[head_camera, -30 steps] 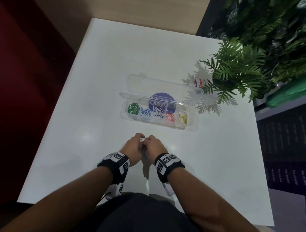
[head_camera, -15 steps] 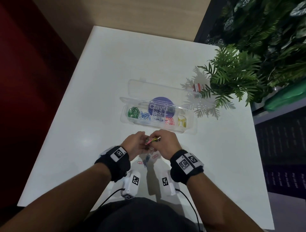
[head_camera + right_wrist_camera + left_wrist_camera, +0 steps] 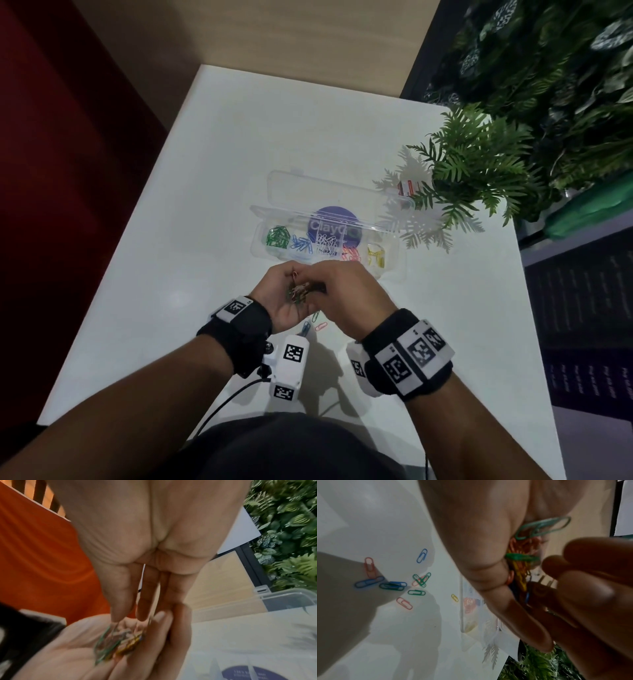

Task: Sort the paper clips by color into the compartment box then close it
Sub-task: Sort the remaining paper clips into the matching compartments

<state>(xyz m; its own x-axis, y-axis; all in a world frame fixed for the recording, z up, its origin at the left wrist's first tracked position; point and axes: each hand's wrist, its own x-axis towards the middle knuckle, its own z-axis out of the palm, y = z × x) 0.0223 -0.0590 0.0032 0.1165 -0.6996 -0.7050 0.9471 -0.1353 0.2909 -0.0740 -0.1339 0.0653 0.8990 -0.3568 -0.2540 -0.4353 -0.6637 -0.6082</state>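
My left hand (image 3: 274, 294) lies palm up over the table's near middle, its fingers cupped round a mixed bunch of paper clips (image 3: 298, 293). My right hand (image 3: 346, 291) reaches into that palm, and its straight fingertips (image 3: 116, 616) touch the bunch (image 3: 113, 646). The left wrist view shows green, red and yellow clips (image 3: 520, 563) in the bunch. The clear compartment box (image 3: 260, 248) stands just beyond with its lid (image 3: 342, 192) laid back. It holds green (image 3: 277, 236), blue (image 3: 301, 245), white (image 3: 327, 243), red (image 3: 351, 255) and yellow (image 3: 376, 255) clips in separate cells.
Several loose clips (image 3: 392, 586) lie on the white table (image 3: 205, 240) under my hands, and one yellow clip (image 3: 454, 597) lies near the box. A fern plant (image 3: 479, 171) overhangs the table's right side by the box. A small red and white item (image 3: 407, 188) sits under it.
Both hands rose off the table and moved toward the box. The left hand turned palm up with the bunch in it. The right hand came over the palm.
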